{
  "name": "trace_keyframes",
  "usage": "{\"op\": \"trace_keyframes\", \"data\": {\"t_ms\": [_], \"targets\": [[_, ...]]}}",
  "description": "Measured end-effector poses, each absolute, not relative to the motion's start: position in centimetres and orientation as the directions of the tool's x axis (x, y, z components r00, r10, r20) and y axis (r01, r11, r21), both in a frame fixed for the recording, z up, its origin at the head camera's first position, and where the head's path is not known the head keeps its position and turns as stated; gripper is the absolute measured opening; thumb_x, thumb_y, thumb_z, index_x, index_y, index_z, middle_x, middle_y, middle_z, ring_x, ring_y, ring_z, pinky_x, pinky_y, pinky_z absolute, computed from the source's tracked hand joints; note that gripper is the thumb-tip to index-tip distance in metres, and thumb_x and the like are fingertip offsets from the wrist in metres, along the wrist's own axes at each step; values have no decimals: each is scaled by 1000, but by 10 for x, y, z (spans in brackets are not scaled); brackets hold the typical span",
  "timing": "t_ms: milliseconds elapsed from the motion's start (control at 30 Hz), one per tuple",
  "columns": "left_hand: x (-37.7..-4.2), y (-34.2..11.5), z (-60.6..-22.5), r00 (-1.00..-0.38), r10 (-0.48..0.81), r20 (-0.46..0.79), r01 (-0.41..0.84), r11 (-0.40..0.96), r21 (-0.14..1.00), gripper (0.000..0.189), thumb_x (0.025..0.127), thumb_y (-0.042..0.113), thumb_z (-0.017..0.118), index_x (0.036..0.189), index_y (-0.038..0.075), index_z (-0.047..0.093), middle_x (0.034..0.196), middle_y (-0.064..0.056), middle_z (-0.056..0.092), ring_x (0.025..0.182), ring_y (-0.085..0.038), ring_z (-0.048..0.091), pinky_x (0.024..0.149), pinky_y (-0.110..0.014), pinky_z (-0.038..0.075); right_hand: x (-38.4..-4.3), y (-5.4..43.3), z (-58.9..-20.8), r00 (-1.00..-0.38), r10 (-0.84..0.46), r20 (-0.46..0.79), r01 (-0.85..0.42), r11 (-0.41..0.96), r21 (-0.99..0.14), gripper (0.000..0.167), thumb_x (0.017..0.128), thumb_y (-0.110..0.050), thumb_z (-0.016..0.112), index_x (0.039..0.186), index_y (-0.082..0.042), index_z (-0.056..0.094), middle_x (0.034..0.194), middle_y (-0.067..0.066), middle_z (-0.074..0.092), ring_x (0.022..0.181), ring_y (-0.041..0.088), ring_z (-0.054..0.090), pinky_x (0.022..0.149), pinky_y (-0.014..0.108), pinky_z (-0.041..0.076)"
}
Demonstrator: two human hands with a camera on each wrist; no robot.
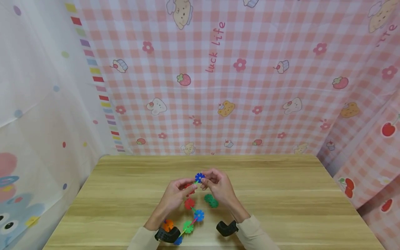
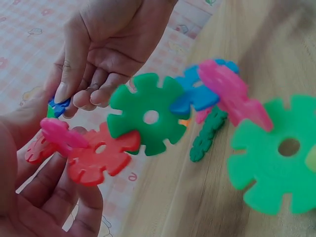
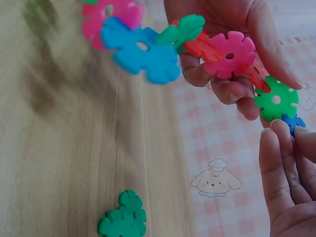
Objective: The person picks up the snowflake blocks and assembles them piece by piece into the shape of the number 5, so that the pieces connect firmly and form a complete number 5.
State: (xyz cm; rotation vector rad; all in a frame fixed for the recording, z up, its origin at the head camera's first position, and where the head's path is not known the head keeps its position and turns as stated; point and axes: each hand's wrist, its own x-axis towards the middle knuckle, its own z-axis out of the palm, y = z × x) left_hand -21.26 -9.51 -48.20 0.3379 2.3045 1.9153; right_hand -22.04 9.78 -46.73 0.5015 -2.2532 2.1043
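Note:
A chain of notched plastic discs, slotted into one another, hangs from my left hand (image 1: 176,194); its thumb and fingers pinch it near the upper end. My right hand (image 1: 220,185) pinches a dark blue disc (image 1: 199,177) between thumb and fingertips. In the right wrist view that blue disc meets the edge of a light green disc (image 3: 277,98), next to a red one (image 3: 256,79) and a pink one (image 3: 230,55). Further down the chain, the left wrist view shows a red disc (image 2: 101,153), a dark green disc (image 2: 148,116) and a light green disc (image 2: 276,153).
On the wooden table (image 1: 281,194) a few joined dark green discs (image 1: 211,200) lie apart from the chain, below my right hand. The chain's lower part, with an orange disc (image 1: 168,225), reaches my left wrist strap (image 1: 167,235). A checked cloth (image 1: 203,132) hangs behind the table.

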Motion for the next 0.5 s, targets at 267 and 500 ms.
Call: {"op": "trace_keyframes", "data": {"t_ms": [267, 500], "targets": [[-213, -93, -480, -967, 250, 46, 83, 141, 987, 35, 93, 20, 70, 122, 1, 68, 102, -21, 71, 82, -24, 68, 64, -22, 54, -221, 99, -470, -941, -223, 255, -260, -10, -966, 17, 93, 7, 61, 110, 7, 65, 92, 27, 67, 77, 38, 69, 70, 39, 60], [-212, -94, -477, -961, 270, 56, 89, 113, 990, 36, 94, 19, 68, 125, 0, 67, 113, -16, 72, 88, -17, 69, 79, -34, 58, -220, 97, -474, -929, -229, 291, -283, -66, -957, 19, 93, 7, 62, 112, 9, 63, 94, 29, 67, 76, 25, 70, 72, 40, 60]]}}
